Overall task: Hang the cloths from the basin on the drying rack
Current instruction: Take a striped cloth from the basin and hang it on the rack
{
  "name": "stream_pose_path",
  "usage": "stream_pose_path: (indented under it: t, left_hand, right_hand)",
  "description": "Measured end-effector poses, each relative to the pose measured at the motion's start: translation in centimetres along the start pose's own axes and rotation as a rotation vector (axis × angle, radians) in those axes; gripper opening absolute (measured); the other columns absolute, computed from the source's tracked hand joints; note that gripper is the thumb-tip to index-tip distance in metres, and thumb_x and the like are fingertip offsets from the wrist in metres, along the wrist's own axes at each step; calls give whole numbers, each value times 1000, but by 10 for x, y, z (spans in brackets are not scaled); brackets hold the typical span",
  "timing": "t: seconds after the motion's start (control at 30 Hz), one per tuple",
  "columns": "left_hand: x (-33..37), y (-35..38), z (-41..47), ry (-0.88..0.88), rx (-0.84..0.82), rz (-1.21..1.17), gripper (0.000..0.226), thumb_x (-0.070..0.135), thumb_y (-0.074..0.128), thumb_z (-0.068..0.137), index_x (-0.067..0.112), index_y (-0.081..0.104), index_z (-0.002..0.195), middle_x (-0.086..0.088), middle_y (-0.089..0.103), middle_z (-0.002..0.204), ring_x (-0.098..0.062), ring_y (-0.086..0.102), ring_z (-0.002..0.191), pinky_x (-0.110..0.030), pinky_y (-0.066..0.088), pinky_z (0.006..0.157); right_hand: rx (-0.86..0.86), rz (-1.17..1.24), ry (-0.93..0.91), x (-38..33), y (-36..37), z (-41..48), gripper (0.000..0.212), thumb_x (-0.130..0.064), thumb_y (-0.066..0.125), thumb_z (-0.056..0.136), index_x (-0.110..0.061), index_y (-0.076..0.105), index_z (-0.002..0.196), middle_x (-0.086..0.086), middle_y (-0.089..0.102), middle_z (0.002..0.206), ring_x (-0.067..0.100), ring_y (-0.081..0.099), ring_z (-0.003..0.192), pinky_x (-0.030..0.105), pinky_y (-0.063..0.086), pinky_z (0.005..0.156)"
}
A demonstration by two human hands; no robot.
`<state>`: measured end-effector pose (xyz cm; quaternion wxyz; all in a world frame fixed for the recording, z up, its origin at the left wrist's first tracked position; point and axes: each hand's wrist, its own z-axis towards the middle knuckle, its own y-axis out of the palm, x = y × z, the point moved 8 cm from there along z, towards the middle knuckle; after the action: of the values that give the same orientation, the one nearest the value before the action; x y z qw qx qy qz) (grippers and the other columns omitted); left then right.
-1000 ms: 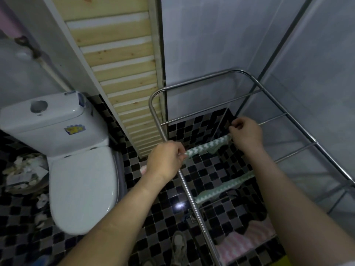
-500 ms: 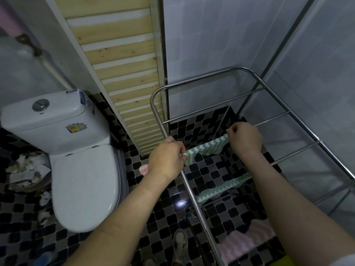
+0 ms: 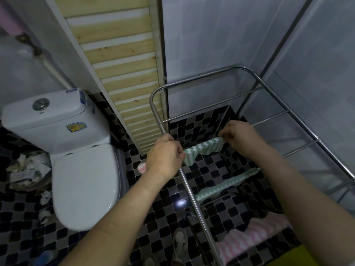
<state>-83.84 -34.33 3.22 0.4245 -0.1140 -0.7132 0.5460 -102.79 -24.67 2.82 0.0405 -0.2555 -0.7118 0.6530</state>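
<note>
A green and white patterned cloth [image 3: 201, 149] is stretched between my two hands over the steel drying rack [image 3: 192, 191]. My left hand [image 3: 165, 158] pinches its left end at the rack's left rail. Its right end is pinched by my right hand [image 3: 239, 136] near a cross bar. A second green and white cloth [image 3: 226, 184] hangs on a lower bar. Closer to me, a pink striped cloth [image 3: 251, 239] is draped on the rack. The basin is not in view.
A white toilet [image 3: 76, 160] stands to the left of the rack, with a waste bin of paper [image 3: 25, 169] beside it. A slatted wooden panel [image 3: 124, 73] leans on the wall behind. Grey walls enclose the rack's right side. My shoe [image 3: 179, 244] shows on the chequered floor.
Both hands have drawn a little closer together, so the green cloth between them sags and folds more. The view has tilted slightly downward.
</note>
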Motion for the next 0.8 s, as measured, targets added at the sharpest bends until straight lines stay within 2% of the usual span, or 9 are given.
stream_pose_path:
  t: [0.1, 0.27, 0.33, 0.37, 0.43, 0.53, 0.63, 0.73, 0.8]
  left_hand:
    - [0, 0, -1, -21, 13, -3, 9, 31, 70, 86, 21, 69, 87, 8, 47, 99, -8, 47, 91, -24, 43, 72]
    - [-1, 2, -2, -26, 2, -7, 10, 30, 71, 84, 22, 66, 85, 8, 47, 97, -10, 51, 86, -24, 42, 69]
    - [-1, 5, -1, -44, -69, -14, 8, 28, 71, 84, 23, 65, 87, 6, 48, 99, -10, 52, 84, -23, 42, 69]
    - [-3, 6, -1, -81, -122, -91, 8, 24, 71, 83, 24, 63, 87, 4, 51, 99, -12, 54, 83, -25, 43, 70]
    - [-13, -4, -6, -244, -239, -475, 16, 9, 65, 83, 23, 60, 88, -3, 57, 93, -19, 58, 74, -32, 47, 69]
    - [-18, -40, -17, -302, -306, -992, 37, -12, 51, 78, 17, 64, 96, -7, 65, 89, -23, 58, 80, -30, 50, 69]
    - [-6, -72, -27, -249, -325, -1422, 42, -13, 54, 66, 13, 67, 98, -9, 67, 87, -20, 63, 75, -26, 55, 62]
    - [3, -82, -32, -203, -319, -1601, 42, -10, 58, 69, 12, 65, 104, -12, 66, 89, -22, 64, 75, -32, 56, 69]
    - [6, -84, -32, -183, -306, -1664, 38, -8, 58, 73, 14, 66, 104, -13, 66, 89, -23, 64, 77, -34, 56, 71]
  right_hand:
    - [32, -18, -31, 0, 1, 0, 27, 8, 60, 86, -8, 74, 102, 11, 67, 105, 34, 58, 100, 43, 49, 84]
    - [27, -88, -54, -6, 0, -5, 34, 9, 63, 83, -10, 72, 110, 9, 70, 111, 32, 56, 106, 43, 50, 88]
    - [41, -88, -67, -4, 1, -8, 37, 9, 64, 82, -11, 71, 112, 9, 70, 113, 31, 55, 105, 43, 50, 87]
    - [33, -86, -54, -2, 2, -9, 39, 7, 65, 82, -13, 69, 116, 8, 68, 115, 31, 55, 105, 43, 50, 87]
    - [17, -36, 33, 2, -3, -9, 41, -3, 65, 87, -16, 63, 125, 6, 64, 122, 29, 55, 109, 39, 49, 89]
    - [-43, 373, 203, -6, -22, -18, 33, -22, 65, 91, -18, 63, 124, 3, 65, 121, 21, 61, 107, 34, 49, 90]
    - [-132, 909, 255, -43, -35, -34, 23, -34, 58, 95, -22, 70, 110, -3, 73, 106, 15, 66, 101, 34, 52, 82]
    - [-370, 1247, 173, -97, -32, -46, 39, -47, 50, 93, -24, 64, 120, -4, 72, 113, 13, 66, 109, 30, 51, 75]
    - [-503, 1381, 90, -128, -28, -51, 42, -45, 58, 88, -24, 61, 124, -1, 71, 116, 15, 66, 108, 32, 55, 76]
